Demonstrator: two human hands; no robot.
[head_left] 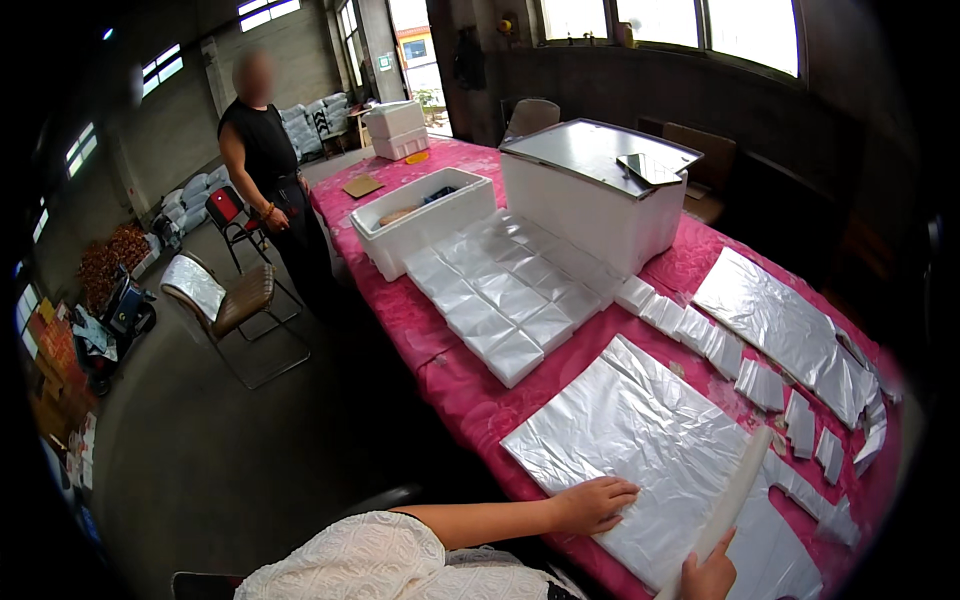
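Note:
Flat on a creased silver plastic sheet (640,420), my left hand (597,503) rests with its fingers stretched out. My right hand (710,575) is closed around the near part of a long white tube (735,495), which lies slantwise over the sheet. More silver film (770,545) extends to the right of the tube. Past the sheet, a row of folded silver-white packets (685,325) runs along the table, with small folded stacks (760,385) nearby. A larger pile of silver sheets (780,325) lies at the far right.
A pink patterned cloth covers the table (450,375). Square white pouches (510,290) lie in joined rows beside an open foam box (425,210). A phone (648,170) sits on a lidded white box (590,205). Beyond the table's left side are a person (262,150) and a chair (245,300).

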